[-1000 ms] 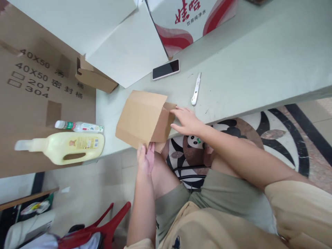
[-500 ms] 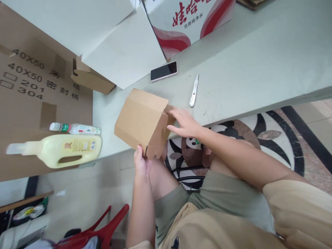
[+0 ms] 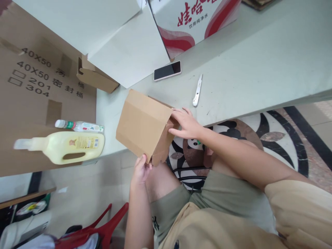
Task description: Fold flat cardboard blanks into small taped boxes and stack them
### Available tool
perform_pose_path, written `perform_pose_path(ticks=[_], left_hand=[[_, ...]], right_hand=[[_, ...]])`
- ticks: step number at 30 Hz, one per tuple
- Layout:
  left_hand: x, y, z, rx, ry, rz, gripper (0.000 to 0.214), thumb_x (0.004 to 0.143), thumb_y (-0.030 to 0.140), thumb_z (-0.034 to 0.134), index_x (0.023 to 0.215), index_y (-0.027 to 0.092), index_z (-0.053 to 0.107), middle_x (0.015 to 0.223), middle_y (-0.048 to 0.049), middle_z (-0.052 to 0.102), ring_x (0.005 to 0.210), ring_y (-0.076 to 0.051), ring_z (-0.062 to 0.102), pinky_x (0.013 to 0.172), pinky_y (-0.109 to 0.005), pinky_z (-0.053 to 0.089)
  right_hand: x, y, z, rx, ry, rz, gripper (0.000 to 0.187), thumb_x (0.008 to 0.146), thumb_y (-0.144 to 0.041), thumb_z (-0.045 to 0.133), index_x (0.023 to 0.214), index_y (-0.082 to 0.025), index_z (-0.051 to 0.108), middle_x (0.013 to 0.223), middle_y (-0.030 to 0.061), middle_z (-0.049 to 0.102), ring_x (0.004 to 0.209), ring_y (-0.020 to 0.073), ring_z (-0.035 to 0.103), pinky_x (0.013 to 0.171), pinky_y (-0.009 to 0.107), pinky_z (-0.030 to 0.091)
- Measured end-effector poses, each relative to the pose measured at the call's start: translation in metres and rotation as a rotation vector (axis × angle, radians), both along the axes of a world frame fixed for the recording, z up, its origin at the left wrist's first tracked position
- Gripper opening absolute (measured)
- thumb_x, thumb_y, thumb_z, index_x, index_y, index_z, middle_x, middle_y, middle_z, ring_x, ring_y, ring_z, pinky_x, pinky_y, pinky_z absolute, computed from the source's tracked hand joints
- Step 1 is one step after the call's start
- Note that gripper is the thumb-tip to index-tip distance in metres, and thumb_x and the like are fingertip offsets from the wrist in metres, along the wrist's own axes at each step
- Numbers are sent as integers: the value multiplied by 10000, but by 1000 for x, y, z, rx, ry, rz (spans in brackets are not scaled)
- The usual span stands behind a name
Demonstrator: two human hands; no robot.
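Observation:
A small brown cardboard box [image 3: 141, 124] is tilted over the near edge of the pale green table [image 3: 246, 65]. My left hand [image 3: 140, 170] grips its lower corner from below, fingers curled on the cardboard. My right hand [image 3: 185, 122] presses against the box's open right end, fingers bent over a flap. A white utility knife [image 3: 197, 90] lies on the table just beyond my right hand. A black phone [image 3: 167, 70] lies further back.
A yellow detergent bottle [image 3: 64, 147] and a small clear bottle [image 3: 80, 126] lie on a large flat brown carton [image 3: 38, 86] at left. A white and red printed carton [image 3: 192, 20] with open flaps stands behind. Another small folded box [image 3: 95, 76] sits under a flap. A red chair [image 3: 98, 231] is below.
The box has tipped further up and toward me over the table edge. My left hand closed on its lower corner, and my right hand pushed into the open end.

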State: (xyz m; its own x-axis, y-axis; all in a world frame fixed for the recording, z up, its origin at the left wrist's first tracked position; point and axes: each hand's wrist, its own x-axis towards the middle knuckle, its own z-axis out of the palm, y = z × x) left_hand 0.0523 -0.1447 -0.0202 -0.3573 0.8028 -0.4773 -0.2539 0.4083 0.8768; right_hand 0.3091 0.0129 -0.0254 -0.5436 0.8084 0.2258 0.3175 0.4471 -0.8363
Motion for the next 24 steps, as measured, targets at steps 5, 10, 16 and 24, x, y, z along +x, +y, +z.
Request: perform_pose_path(ticks=[5, 10, 16, 24], left_hand=[[-3, 6, 0, 56, 2, 115, 510, 522, 507, 947, 868, 179, 767, 816, -48, 791, 677, -177, 732, 597, -251, 591], [1, 15, -2, 135, -5, 258, 488, 611, 488, 898, 982, 198, 772, 979, -36, 806, 833, -174, 751, 703, -245, 593], [9, 15, -4, 125, -29, 264, 406, 691, 473, 820, 982, 196, 765, 948, -33, 801, 780, -158, 736, 650, -240, 548], [7, 12, -1, 4, 25, 75, 269, 643, 419, 724, 760, 180, 683, 708, -21, 714, 594, -169, 661, 534, -263, 491]], right_hand=[[-2, -2, 5, 34, -43, -43, 597, 783, -596, 562, 1180, -150, 580, 1175, 161, 644, 1161, 346, 558, 1158, 628, 230], [8, -4, 15, -30, -45, -65, 485, 741, -581, 625, 995, -181, 524, 960, 106, 615, 907, 259, 531, 872, 460, 424], [29, -12, 28, -172, 144, -63, 350, 817, -536, 508, 745, -229, 357, 704, -14, 436, 669, 128, 388, 638, 297, 299], [30, -10, 43, -397, 104, -277, 308, 899, -417, 475, 688, -216, 375, 684, -21, 422, 662, 126, 417, 635, 297, 281]])
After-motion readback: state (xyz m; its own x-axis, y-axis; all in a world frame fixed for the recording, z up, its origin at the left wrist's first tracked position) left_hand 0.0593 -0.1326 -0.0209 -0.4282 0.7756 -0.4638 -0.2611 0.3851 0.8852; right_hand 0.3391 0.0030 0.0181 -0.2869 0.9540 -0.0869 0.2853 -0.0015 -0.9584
